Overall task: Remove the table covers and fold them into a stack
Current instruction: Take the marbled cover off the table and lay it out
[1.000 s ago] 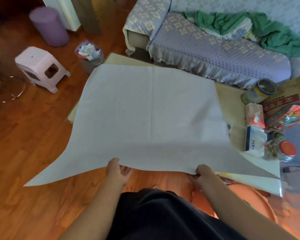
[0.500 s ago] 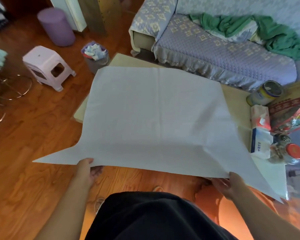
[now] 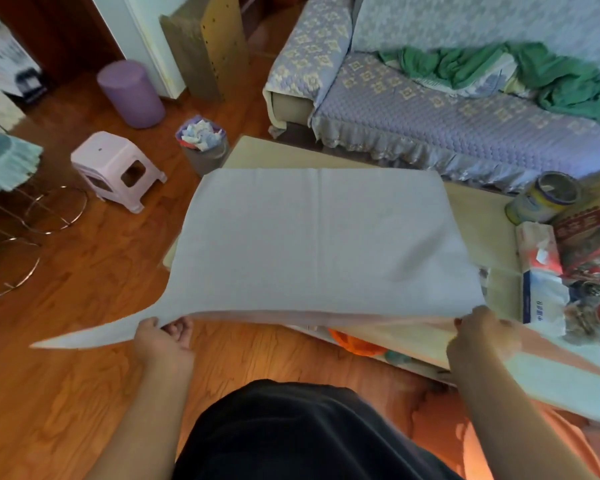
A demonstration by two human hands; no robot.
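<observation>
Cover (image 3: 319, 237) hangs stretched between my hands, left hand (image 3: 160, 337) and right hand (image 3: 482, 336) pinching its near edge, so it folds flat over the table (image 3: 478, 220).

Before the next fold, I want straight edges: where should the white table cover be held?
Keep to the near edge of the white table cover, from your side, but nearer its corners: left hand and right hand pinch it inboard, so both corner tips trail loose beyond them.
</observation>
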